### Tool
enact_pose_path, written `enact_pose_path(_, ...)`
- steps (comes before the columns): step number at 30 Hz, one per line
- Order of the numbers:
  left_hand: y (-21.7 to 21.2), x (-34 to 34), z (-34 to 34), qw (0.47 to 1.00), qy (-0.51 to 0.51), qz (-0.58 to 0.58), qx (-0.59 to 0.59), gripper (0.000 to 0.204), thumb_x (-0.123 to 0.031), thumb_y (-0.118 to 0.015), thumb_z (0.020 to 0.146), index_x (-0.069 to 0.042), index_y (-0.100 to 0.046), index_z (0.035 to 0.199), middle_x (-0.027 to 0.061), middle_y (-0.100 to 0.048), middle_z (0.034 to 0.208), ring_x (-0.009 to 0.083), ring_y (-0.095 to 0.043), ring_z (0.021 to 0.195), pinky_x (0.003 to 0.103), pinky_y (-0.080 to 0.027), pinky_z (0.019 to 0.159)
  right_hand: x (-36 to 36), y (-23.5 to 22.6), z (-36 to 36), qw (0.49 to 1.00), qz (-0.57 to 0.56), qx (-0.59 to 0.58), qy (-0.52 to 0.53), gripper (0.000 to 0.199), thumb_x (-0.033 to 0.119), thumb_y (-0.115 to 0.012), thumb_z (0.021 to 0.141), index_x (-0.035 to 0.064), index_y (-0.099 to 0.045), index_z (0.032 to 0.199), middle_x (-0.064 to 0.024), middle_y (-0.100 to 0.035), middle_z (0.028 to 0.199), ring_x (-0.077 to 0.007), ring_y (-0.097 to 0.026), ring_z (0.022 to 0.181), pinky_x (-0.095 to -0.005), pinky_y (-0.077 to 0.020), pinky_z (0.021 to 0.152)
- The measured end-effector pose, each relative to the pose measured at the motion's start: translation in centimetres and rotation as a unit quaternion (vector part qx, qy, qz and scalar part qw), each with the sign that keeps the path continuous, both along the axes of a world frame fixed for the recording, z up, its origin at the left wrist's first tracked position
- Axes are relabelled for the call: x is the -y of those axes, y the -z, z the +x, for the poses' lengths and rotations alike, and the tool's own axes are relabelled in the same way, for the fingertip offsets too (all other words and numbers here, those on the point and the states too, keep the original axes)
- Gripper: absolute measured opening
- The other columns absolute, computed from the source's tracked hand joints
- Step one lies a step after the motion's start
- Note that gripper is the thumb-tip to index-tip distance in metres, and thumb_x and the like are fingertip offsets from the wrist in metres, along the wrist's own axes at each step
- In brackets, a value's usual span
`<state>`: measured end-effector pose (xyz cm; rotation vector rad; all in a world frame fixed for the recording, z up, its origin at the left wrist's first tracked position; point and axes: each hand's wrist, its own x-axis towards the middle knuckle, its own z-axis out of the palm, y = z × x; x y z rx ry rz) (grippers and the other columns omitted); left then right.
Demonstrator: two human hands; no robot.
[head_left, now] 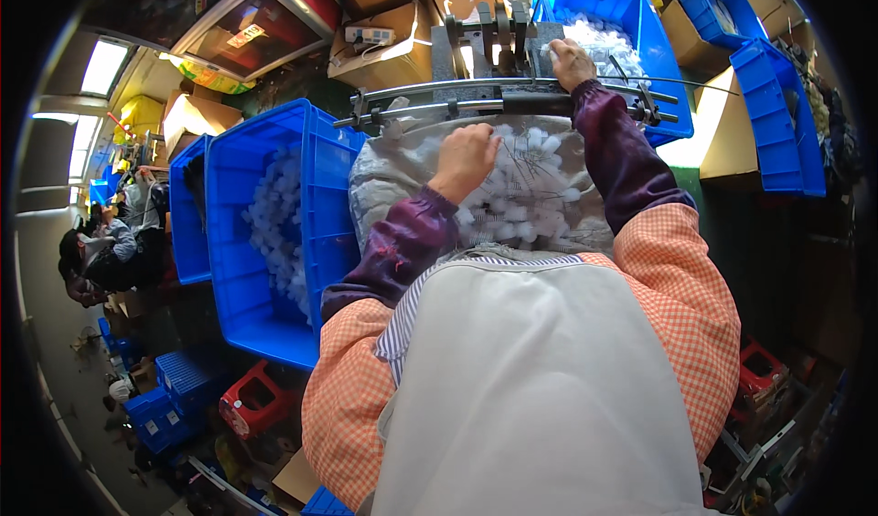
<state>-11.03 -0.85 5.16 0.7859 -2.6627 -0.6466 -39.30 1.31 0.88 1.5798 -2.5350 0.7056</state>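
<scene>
My left hand (465,161) is over the left part of a pile of small translucent white plastic pieces (526,205), on a greyish cloth (393,173) in front of me. Its fingers are curled together, and what they hold, if anything, is hidden. Thin metal pins or springs (529,157) lie among the pieces. Farther off, my right hand (573,64) reaches to the right side of a dark metal bench device (498,45), beside its bars. The fingers there are bent and pressed together; I cannot make out anything between them.
Metal rods (439,106) run across the device's near side. A blue bin (306,196) with white pieces stands at the left, another blue bin (663,49) at the far right. Cardboard boxes (402,49) sit behind. A red stool (256,402) is at the lower left.
</scene>
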Motion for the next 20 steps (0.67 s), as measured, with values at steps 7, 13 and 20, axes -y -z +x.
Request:
enact_pose_path(7, 4.2, 5.8, 5.5, 0.986, -0.105, -0.037, 0.127, 0.029, -0.029, -0.054, 0.081, -0.004, -0.059, 0.094, 0.0179, -0.061, 0.088, 0.0356, -0.058, 0.087, 0.042, -0.046, 0.078, 3.0, 1.3, -0.6, 0.993, 0.014, -0.116, 0.016, 0.017, 0.016, -0.057, 0.079, 0.0123, -0.061, 0.095, -0.0088, -0.056, 0.097, -0.0298, -0.051, 0.097, -0.0394, -0.0431, 0.082)
enact_pose_path(13, 6.6, 6.8, 6.4, 0.984, -0.078, 0.068, 0.143, 0.033, -0.023, -0.063, 0.074, -0.002, -0.061, 0.099, 0.0212, -0.061, 0.095, 0.0356, -0.057, 0.094, 0.043, -0.045, 0.082, 3.4, 1.6, -0.5, 0.998, -0.016, -0.067, -0.003, 0.015, 0.018, -0.056, 0.08, 0.0109, -0.061, 0.093, -0.009, -0.056, 0.096, -0.0303, -0.051, 0.097, -0.0395, -0.0418, 0.084)
enact_pose_path(20, 7.2, 7.3, 6.6, 0.964, -0.104, 0.221, 0.1, 0.045, -0.027, -0.069, 0.069, -0.005, -0.059, 0.107, 0.0198, -0.06, 0.102, 0.0351, -0.057, 0.095, 0.04, -0.044, 0.085, 3.6, 1.7, -1.1, 0.999, -0.022, 0.003, -0.031, 0.016, 0.018, -0.057, 0.08, 0.0107, -0.06, 0.093, -0.0088, -0.057, 0.097, -0.0297, -0.05, 0.098, -0.0393, -0.0398, 0.086)
